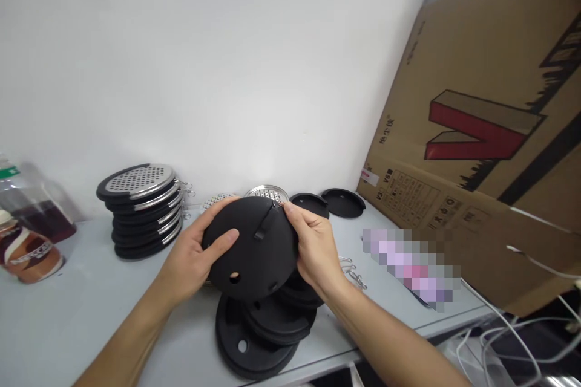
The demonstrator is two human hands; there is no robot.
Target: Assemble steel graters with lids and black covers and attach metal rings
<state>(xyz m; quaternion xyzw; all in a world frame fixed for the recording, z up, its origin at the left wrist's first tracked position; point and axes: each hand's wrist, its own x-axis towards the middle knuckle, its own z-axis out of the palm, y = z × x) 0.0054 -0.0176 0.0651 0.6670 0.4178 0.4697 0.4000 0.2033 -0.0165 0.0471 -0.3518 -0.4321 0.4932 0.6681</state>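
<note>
My left hand (200, 254) grips a black round cover (254, 254) by its left side, thumb across the face. The cover is tilted up, with a round hole low down and a narrow strip near the top. At its upper right rim my right hand (315, 242) is closed, thumb and finger pinching a small metal hook (279, 204), mostly hidden. Below lie several more black round covers (258, 357), loosely piled. Behind the held cover, perforated metal grater discs (267, 192) show in part. Wire hooks (356, 275) lie right of my right wrist.
A stack of black-rimmed metal graters (145, 211) stands at the left, beside a bottle of dark liquid (40, 211) and a brown-labelled jar (31, 251). Two black covers (344, 202) lie at the back. A cardboard box (476, 133), a blurred flat object (408, 266) and white cables (512, 338) are right.
</note>
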